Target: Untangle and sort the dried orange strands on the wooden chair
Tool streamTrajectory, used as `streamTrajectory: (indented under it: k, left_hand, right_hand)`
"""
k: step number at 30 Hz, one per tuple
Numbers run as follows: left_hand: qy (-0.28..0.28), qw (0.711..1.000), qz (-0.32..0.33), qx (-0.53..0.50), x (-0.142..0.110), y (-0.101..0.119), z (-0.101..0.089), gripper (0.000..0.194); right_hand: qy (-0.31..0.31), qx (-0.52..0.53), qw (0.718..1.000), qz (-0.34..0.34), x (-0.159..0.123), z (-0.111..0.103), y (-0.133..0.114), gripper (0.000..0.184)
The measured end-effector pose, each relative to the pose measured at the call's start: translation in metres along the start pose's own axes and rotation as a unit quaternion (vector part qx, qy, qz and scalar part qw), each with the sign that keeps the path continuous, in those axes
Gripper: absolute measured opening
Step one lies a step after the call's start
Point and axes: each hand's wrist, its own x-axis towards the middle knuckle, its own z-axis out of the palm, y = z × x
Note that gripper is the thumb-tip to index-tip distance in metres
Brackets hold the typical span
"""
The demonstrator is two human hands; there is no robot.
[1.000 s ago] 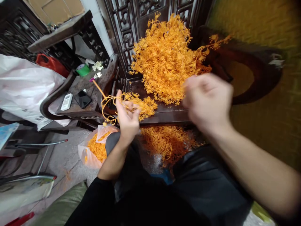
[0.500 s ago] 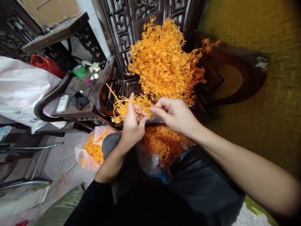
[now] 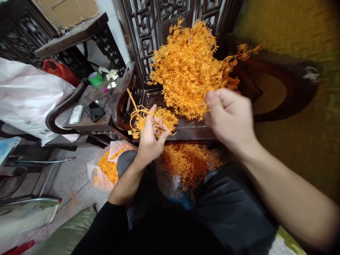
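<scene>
My left hand (image 3: pixel 151 137) is closed round a bundle of thin orange plastic sprigs (image 3: pixel 148 118), whose stems stick up to the left. My right hand (image 3: pixel 228 117) is slightly blurred, with fingers pinched on a small orange sprig at the edge of the big orange pile (image 3: pixel 191 67). That pile lies heaped on the seat of a dark wooden chair (image 3: pixel 186 130). More orange sprigs (image 3: pixel 190 161) lie on the floor beneath the seat, between my knees.
A clear plastic bag (image 3: pixel 106 170) of orange pieces sits on the floor at the left. A dark side table (image 3: pixel 87 124) holds a phone (image 3: pixel 94 111), a remote and small white flowers. A large white bag (image 3: pixel 26 95) lies far left. A carved screen stands behind.
My right hand has drawn back from the bundle in my left hand and moved right and up to the edge of the big pile. The left hand has stayed almost in place.
</scene>
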Motion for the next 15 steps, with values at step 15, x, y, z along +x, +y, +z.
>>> streamTrajectory:
  k: [15]
  left_hand:
    - [-0.021, 0.993, -0.068, -0.095, -0.001, 0.006, -0.015, 0.03]
  right_hand:
    - [-0.064, -0.005, 0.998, -0.022, -0.018, 0.005, -0.008, 0.034]
